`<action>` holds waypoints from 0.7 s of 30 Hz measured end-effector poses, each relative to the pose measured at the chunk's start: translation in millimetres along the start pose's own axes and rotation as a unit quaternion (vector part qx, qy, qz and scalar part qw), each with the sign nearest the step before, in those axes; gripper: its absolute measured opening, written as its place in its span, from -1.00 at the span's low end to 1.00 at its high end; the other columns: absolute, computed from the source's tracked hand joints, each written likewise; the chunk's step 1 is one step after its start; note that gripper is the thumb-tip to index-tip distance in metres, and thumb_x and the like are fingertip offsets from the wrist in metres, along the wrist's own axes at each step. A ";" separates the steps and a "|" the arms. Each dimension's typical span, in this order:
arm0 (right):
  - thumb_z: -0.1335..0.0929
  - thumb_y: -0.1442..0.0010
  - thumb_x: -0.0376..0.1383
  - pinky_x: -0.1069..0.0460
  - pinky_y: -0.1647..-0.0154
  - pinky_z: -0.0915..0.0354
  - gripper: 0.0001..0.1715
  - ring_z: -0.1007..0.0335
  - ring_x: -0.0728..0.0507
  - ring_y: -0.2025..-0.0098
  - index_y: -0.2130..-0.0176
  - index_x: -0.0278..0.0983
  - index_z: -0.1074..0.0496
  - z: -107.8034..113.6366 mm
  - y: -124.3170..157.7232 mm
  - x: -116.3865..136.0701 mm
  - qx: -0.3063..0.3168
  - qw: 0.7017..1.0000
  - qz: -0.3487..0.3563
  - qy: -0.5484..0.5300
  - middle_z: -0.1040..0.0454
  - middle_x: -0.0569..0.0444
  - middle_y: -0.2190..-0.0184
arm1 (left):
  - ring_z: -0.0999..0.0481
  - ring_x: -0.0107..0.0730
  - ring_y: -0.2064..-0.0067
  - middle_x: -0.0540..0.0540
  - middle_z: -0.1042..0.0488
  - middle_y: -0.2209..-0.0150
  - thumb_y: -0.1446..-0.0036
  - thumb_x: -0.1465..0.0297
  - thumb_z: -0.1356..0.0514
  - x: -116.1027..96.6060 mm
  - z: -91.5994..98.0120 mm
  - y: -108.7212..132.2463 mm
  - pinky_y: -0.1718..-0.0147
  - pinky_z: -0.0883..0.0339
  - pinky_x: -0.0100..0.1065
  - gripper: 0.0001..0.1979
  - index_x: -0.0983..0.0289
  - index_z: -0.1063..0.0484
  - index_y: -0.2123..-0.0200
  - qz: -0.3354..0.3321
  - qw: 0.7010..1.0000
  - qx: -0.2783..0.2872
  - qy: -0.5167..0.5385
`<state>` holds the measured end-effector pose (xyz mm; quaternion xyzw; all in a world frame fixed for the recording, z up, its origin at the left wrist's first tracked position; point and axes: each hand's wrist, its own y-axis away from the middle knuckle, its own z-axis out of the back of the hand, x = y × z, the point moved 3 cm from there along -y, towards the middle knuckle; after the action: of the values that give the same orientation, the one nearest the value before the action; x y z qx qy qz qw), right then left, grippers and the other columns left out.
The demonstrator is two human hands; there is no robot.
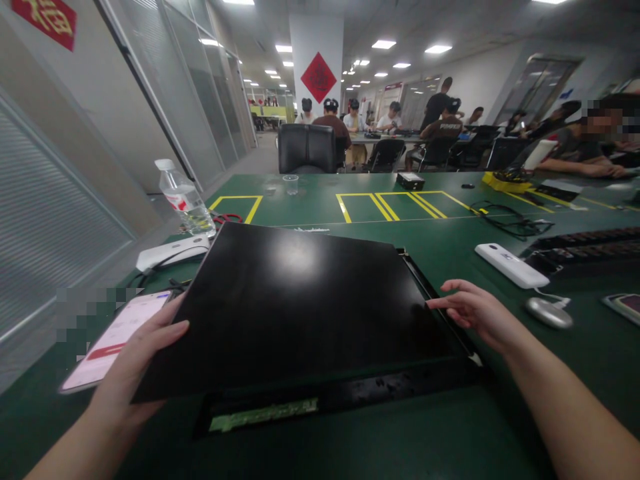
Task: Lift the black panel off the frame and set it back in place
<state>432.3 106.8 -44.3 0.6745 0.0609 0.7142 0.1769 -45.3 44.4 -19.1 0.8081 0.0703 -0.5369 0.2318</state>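
Note:
A large flat black panel [300, 313], glossy like a screen, lies tilted in front of me with its left side raised. My left hand [137, 357] grips its left edge, thumb on top and the fingers hidden underneath. Under the panel sits a black frame [370, 390], seen along the near and right sides. A greenish strip [265, 415] shows in its near left part. My right hand [475, 313] is at the panel's right edge, fingers apart and index finger stretched to the left. Whether that fingertip touches the panel, I cannot tell.
On the left are a lit phone [117, 340], a white device [173, 252] with a cable and a water bottle [185, 200]. To the right lie a white power bank [513, 265], a silver mouse-shaped object [549, 312] and black cables [520, 220]. People sit farther back.

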 end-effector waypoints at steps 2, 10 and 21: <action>-0.41 0.09 -0.24 0.18 0.67 0.07 -0.63 -0.14 0.08 0.63 0.25 -0.20 -0.25 1.4 -1.9 -0.6 -0.013 1.000 0.007 0.018 -0.65 -0.13 0.34 | -0.63 0.17 0.01 0.05 -0.72 0.12 0.47 0.38 -0.55 1.7 -3.2 3.3 0.26 -0.63 -0.22 -0.04 0.14 -0.50 -0.17 0.012 1.000 0.013 -0.020; -0.39 0.06 -0.17 0.17 0.68 0.06 -0.70 -0.11 0.09 0.69 0.32 -0.22 -0.29 16.2 -10.9 -3.6 -0.054 0.995 0.004 0.081 -0.63 -0.14 0.44 | -0.67 0.06 0.05 0.06 -0.72 0.15 0.28 0.33 -0.51 9.2 -19.8 15.3 0.20 -0.60 -0.29 -0.26 0.14 -0.57 -0.10 0.038 0.998 0.036 -0.044; -0.40 0.06 -0.16 0.17 0.65 -0.01 -0.72 -0.14 0.08 0.66 0.34 -0.24 -0.33 19.5 -13.6 -6.6 -0.058 0.992 0.007 0.110 -0.64 -0.11 0.43 | -0.67 -0.01 0.05 0.07 -0.68 0.02 0.28 0.36 -0.54 19.6 -15.9 7.7 0.29 -0.59 -0.40 -0.30 0.09 -0.59 -0.05 0.055 0.996 0.062 -0.036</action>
<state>454.0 114.3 -53.3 0.5807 0.0341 0.7877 0.2028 -21.1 42.1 -29.4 0.8037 -0.0159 -0.5556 0.2124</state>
